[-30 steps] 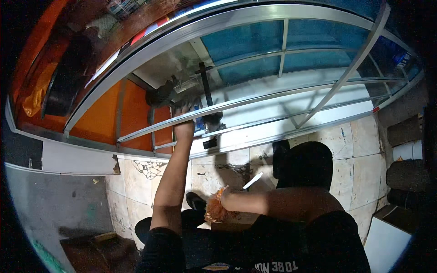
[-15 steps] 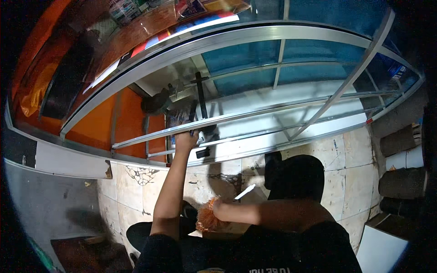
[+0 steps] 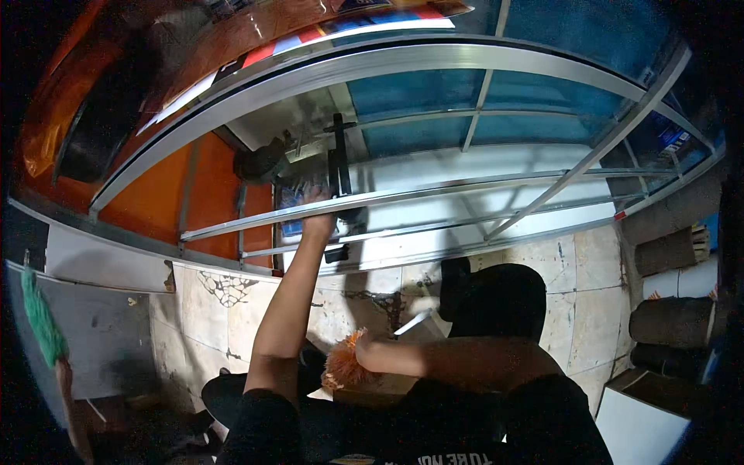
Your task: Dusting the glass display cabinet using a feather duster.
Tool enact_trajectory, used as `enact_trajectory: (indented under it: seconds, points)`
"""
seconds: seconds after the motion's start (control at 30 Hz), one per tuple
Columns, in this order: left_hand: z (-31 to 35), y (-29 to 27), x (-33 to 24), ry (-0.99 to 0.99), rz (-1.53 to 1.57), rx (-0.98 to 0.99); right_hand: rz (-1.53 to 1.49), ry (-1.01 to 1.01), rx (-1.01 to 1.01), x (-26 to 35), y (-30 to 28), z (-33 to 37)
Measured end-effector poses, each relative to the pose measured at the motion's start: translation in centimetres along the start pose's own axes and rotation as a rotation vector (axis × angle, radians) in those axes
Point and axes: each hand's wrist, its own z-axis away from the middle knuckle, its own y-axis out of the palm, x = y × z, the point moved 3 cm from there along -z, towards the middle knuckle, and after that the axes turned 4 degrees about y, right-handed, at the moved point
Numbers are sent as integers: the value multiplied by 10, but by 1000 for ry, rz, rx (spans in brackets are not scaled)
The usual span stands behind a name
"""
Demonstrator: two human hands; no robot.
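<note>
My left hand (image 3: 315, 208) reaches past the front rail into the aluminium-framed glass cabinet (image 3: 434, 190). Its fingers look stretched out, partly cut off by the rail and slightly blurred, over a dark bluish item at the cabinet's left end. Just right of the fingers stands a black stand-like object (image 3: 341, 155) with a short crosspiece. Close to my lap, my right hand (image 3: 373, 355) is closed on an orange bristly duster (image 3: 346, 363). A white stick (image 3: 413, 322) shows beyond that hand; whether it belongs to the duster is unclear.
Papers (image 3: 364, 27) lie on the cabinet's upper top. Inside, a dark rounded object (image 3: 260, 160) sits by the orange panel (image 3: 159, 198). Dark rolls (image 3: 673, 322) and a white box (image 3: 642, 426) line the right. At far left is a green fluffy duster (image 3: 44, 318).
My left hand has gone a little deeper into the cabinet, behind the rail. My right hand still holds the orange duster. The view has shifted, bringing the green duster in at the left.
</note>
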Motion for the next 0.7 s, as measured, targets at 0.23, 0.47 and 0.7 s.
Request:
enact_trajectory:
  seconds: [0.23,0.47,0.7]
  points:
    - [-38,7,-39,43,-176,177,255,294,1860,-19,-31,-128]
    - [-15,5,-19,10,-79,89,216,356,1947,-31,-8,-85]
    - [-30,2,-31,74,-37,136,217,292,1773,-27,7,-67]
